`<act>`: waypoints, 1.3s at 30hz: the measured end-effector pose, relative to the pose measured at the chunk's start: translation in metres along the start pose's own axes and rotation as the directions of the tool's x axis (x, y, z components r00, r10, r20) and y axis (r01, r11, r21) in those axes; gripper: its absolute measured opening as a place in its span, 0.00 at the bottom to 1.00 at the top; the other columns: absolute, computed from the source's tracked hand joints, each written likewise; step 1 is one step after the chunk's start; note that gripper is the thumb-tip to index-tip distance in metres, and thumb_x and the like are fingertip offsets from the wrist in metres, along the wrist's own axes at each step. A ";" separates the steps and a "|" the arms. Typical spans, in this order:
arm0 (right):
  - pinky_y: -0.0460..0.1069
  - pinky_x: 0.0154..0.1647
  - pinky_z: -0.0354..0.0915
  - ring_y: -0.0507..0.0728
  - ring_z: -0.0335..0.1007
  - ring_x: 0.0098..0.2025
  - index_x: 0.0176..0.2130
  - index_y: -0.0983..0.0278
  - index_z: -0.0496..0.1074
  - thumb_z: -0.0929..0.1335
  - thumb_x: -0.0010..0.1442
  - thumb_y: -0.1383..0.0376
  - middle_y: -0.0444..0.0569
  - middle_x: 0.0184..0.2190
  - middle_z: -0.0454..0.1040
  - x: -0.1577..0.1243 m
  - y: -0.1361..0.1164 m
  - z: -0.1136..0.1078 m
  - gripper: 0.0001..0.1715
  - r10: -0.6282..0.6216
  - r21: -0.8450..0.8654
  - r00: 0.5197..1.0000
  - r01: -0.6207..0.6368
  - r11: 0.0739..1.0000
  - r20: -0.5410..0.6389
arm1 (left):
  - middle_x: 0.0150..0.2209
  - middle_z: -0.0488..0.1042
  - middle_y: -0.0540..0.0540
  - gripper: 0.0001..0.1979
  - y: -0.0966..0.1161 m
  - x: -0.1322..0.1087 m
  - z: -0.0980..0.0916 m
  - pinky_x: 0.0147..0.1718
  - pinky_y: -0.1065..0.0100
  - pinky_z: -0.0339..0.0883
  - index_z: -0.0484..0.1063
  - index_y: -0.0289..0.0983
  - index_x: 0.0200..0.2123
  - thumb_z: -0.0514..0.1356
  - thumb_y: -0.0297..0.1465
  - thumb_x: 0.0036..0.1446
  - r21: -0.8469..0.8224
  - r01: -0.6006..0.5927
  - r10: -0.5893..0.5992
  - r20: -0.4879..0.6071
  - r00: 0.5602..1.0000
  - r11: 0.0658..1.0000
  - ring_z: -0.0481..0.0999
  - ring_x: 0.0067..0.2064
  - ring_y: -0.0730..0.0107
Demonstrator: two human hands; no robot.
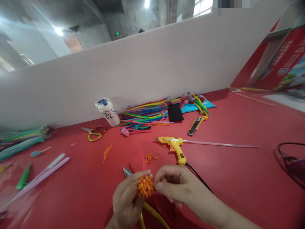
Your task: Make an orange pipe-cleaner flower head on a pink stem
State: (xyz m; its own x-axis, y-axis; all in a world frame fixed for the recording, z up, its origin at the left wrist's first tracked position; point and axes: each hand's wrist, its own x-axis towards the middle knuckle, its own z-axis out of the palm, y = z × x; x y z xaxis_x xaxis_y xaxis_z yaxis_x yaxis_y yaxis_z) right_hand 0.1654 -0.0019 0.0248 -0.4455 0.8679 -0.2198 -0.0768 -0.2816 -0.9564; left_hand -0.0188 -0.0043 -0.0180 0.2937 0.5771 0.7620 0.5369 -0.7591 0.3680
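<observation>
My left hand [130, 197] is closed around an orange flower [145, 186] with many short, pointed petals, its face turned up towards me. Close to the flower's right edge is my right hand [175, 184], thumb and forefinger pinched together; whatever lies between them is too small to make out. Beneath both hands lies a pair of scissors [127, 172], partly hidden, its blade tip and yellow handle showing. Just beyond the hands is a small heap of orange petal pieces [150, 158], with an orange strip [107, 153] further left.
A yellow glue gun [175, 146] with a long clear glue stick [221, 144] lies beyond my right hand. Behind are a box cutter [195, 126], black case [175, 112], coloured pipe cleaners [145, 111], white tumbler [108, 112] and other scissors [94, 133]. A white partition [152, 66] borders the red table [83, 190].
</observation>
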 end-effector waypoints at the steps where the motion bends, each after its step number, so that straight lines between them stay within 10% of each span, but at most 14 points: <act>1: 0.42 0.16 0.47 0.44 0.49 0.15 0.27 0.66 0.68 0.69 0.50 0.56 0.35 0.14 0.56 0.000 0.000 0.000 0.15 -0.003 -0.006 1.000 0.003 1.000 0.002 | 0.33 0.81 0.40 0.08 -0.001 -0.001 0.000 0.35 0.68 0.76 0.74 0.35 0.40 0.58 0.27 0.56 0.004 0.001 -0.001 0.000 1.000 1.000 0.81 0.35 0.63; 32: 0.42 0.14 0.44 0.44 0.47 0.14 0.27 0.65 0.67 0.67 0.49 0.57 0.35 0.13 0.57 0.002 0.002 0.001 0.13 -0.004 0.019 1.000 0.004 1.000 0.014 | 0.37 0.81 0.40 0.10 0.001 0.001 0.000 0.37 0.72 0.74 0.74 0.35 0.40 0.58 0.23 0.54 -0.055 -0.009 0.013 0.062 0.998 0.998 0.80 0.37 0.66; 39: 0.42 0.15 0.47 0.45 0.49 0.15 0.26 0.65 0.66 0.66 0.50 0.57 0.36 0.14 0.57 0.001 0.000 0.001 0.13 -0.018 -0.023 1.000 0.017 1.000 -0.012 | 0.38 0.80 0.44 0.15 -0.001 -0.007 0.002 0.35 0.73 0.73 0.72 0.39 0.44 0.59 0.23 0.53 -0.140 0.168 -0.156 0.091 0.983 0.976 0.80 0.35 0.68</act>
State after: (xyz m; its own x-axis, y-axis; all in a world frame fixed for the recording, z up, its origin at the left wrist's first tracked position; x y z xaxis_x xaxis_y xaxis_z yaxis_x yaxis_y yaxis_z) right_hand 0.1645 -0.0012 0.0248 -0.4337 0.8774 -0.2052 -0.0640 -0.2572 -0.9642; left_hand -0.0195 -0.0070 -0.0248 0.2771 0.7138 0.6432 0.4623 -0.6859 0.5620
